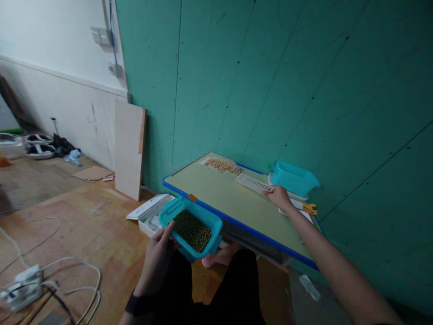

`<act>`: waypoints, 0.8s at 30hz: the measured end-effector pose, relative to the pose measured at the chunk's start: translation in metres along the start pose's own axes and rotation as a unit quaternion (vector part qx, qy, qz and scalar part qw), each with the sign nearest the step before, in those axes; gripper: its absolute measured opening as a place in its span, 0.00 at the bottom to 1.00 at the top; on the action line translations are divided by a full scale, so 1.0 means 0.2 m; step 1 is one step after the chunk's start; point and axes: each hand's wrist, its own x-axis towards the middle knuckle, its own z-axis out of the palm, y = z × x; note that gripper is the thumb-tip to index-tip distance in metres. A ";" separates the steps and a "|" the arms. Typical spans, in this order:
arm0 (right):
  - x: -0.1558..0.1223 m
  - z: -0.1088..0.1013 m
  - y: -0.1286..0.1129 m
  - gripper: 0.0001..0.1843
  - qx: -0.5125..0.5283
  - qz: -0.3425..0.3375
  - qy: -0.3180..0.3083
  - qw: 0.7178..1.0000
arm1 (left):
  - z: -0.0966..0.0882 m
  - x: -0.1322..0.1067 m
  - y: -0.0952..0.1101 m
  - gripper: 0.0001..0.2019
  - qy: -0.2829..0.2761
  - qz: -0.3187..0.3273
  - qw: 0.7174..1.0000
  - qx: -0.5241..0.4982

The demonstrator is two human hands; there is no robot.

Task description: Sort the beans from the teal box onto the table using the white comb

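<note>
My left hand (161, 241) grips a turquoise plastic basket (213, 221) by its near left side, thumb over the rim. Green beans (189, 225) lie in it, with some paler ones toward the right end. The basket is held just off the table's front edge, above my legs. Out over the table, my right hand (280, 197) is closed on one end of a long white slotted strip (252, 183). The strip's far end reaches close to a spread of pale yellow beans (221, 165) at the back of the tabletop.
The blue-edged table (216, 194) stands against a green wall. A second turquoise basket (294, 177) and a yellow-handled tool (309, 208) are at its right end. An opened white box (152, 214) lies on the floor at left; cables and a power strip (25, 284) are nearer.
</note>
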 end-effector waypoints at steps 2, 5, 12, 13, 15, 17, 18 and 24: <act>-0.01 0.00 0.00 0.11 0.016 -0.003 0.002 1.000 | 0.00 0.00 0.00 0.26 0.004 -0.001 1.000 0.003; -0.02 0.00 0.02 0.11 0.039 -0.011 0.016 0.999 | -0.01 0.01 -0.01 0.24 0.003 0.004 1.000 0.003; -0.04 0.01 -0.03 0.11 0.129 0.008 0.036 0.991 | 0.00 0.03 -0.04 0.25 0.005 0.004 1.000 -0.010; -0.04 0.02 -0.06 0.11 0.155 0.020 0.035 0.987 | 0.00 0.03 -0.05 0.25 0.011 0.003 1.000 -0.010; -0.05 0.05 -0.15 0.12 0.231 0.049 0.016 0.972 | 0.00 0.03 -0.05 0.26 0.014 0.006 1.000 -0.007; -0.07 0.09 -0.26 0.14 0.326 0.072 -0.018 0.942 | 0.00 0.03 -0.05 0.26 0.010 0.017 1.000 0.001; -0.08 0.11 -0.32 0.16 0.361 0.081 -0.028 0.928 | 0.00 0.02 -0.05 0.26 0.010 0.024 1.000 0.006; -0.09 0.24 -0.57 0.22 0.317 0.089 0.012 0.944 | -0.01 0.03 -0.03 0.27 0.026 0.048 0.998 0.035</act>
